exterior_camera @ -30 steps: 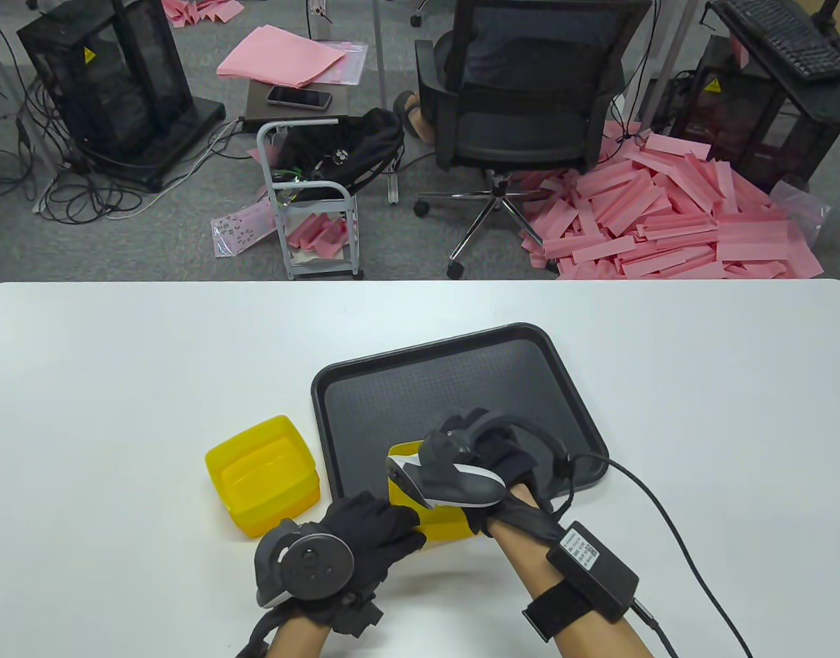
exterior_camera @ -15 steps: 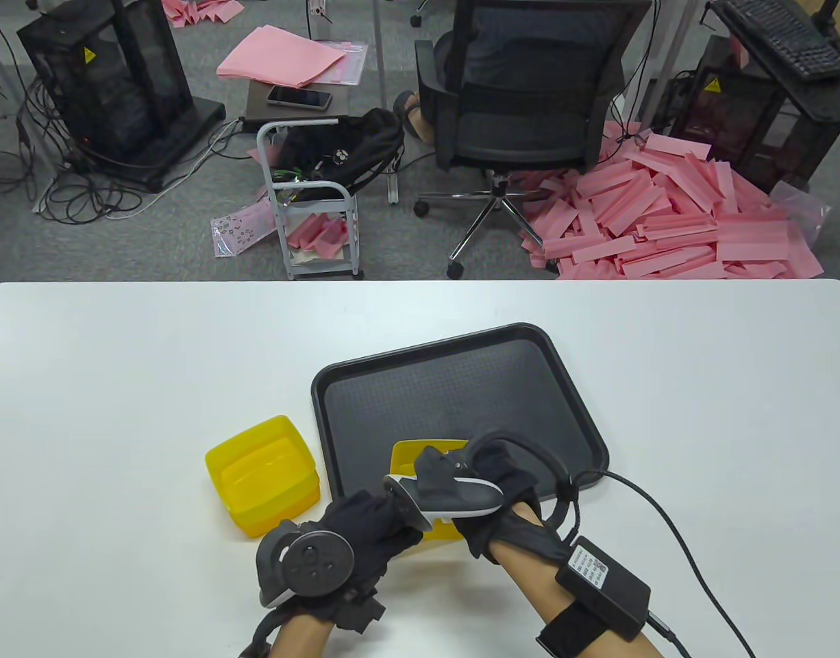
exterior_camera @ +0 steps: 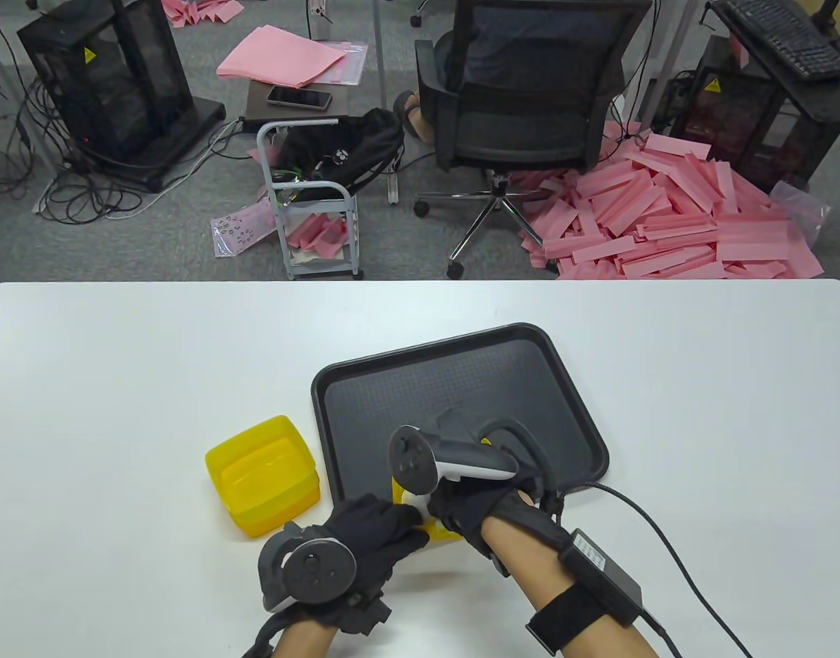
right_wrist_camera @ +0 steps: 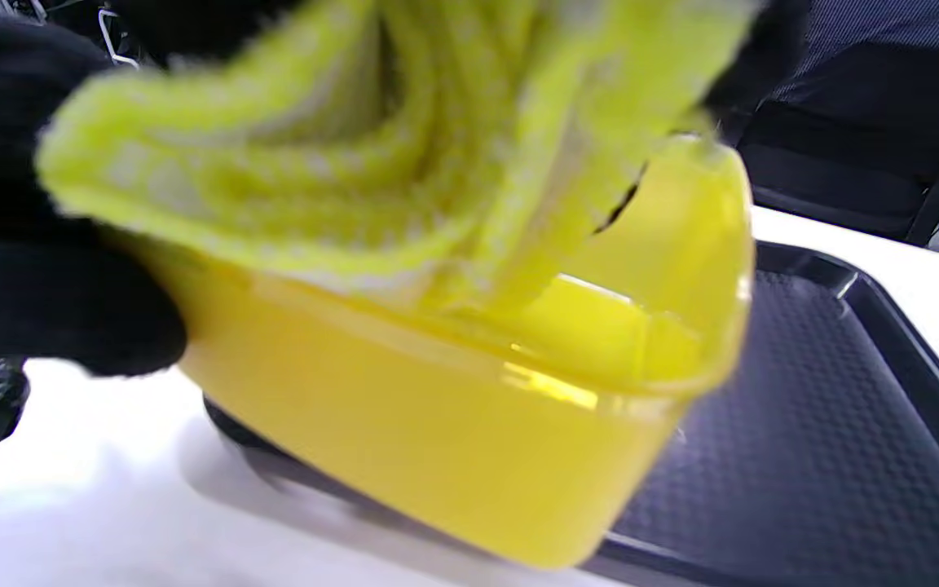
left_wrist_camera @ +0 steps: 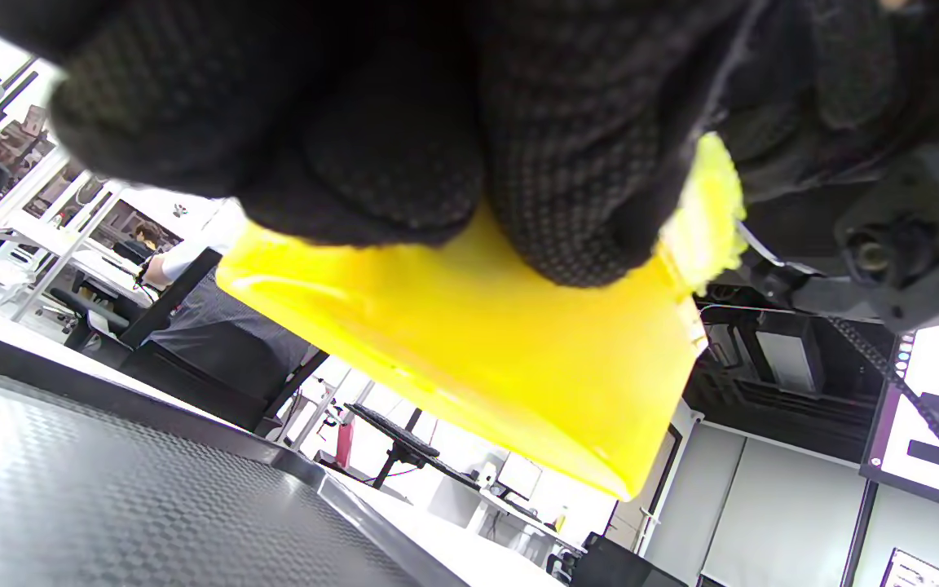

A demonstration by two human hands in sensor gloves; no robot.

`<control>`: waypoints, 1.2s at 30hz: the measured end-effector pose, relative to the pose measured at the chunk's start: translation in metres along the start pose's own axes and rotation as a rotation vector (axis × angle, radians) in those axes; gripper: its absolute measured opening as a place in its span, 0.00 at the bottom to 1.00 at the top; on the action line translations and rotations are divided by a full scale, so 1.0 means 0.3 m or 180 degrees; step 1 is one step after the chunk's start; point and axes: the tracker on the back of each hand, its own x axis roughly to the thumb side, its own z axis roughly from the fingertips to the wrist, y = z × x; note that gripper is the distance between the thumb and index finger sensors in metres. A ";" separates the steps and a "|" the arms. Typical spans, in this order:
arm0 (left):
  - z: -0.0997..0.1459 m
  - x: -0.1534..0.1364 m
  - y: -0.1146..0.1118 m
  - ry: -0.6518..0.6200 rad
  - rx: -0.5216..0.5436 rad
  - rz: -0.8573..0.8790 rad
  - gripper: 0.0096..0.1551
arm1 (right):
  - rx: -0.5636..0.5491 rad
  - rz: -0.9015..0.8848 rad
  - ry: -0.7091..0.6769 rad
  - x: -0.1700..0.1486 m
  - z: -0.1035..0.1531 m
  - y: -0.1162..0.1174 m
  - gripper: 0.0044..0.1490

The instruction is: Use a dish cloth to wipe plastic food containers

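Note:
My left hand [exterior_camera: 375,531] grips the near side of a yellow plastic container [right_wrist_camera: 469,424], held above the tray's front-left corner; in the table view only a strip of the container [exterior_camera: 442,529] shows between my hands. It fills the left wrist view [left_wrist_camera: 469,359] under my fingers [left_wrist_camera: 567,163]. My right hand [exterior_camera: 471,504] holds a yellow-green dish cloth [right_wrist_camera: 372,155] and presses it into the container's opening. A second stack of yellow containers [exterior_camera: 264,476] sits on the table to the left.
A black textured tray [exterior_camera: 461,391] lies on the white table [exterior_camera: 118,384] behind my hands. A cable [exterior_camera: 673,534] runs from my right wrist off the table's near right. Chairs, a cart and pink paper strips lie on the floor beyond the far edge.
My right hand has rolled over and moved forward and down into the container with the cloth; its tracker now faces up. The left hand and container stay almost still.

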 end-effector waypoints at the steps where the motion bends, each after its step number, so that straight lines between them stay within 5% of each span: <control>1: 0.000 0.000 0.001 -0.0005 0.0009 0.0018 0.21 | -0.0054 0.0017 0.0008 0.004 -0.004 -0.003 0.30; 11: -0.001 0.012 -0.011 -0.0078 -0.0032 -0.0005 0.21 | -0.0927 0.1018 0.0263 0.075 -0.076 -0.025 0.32; 18: -0.003 0.009 -0.002 -0.0019 -0.0025 -0.0029 0.20 | -0.0940 0.1495 0.0346 0.044 -0.084 0.005 0.31; 29: -0.008 -0.016 -0.018 0.0154 0.0000 -0.0129 0.20 | -0.0172 0.1825 0.0195 0.007 -0.030 0.069 0.31; 36: 0.003 -0.015 -0.017 0.0105 0.0025 -0.0156 0.20 | 0.0602 0.1189 0.0156 0.005 -0.038 0.076 0.30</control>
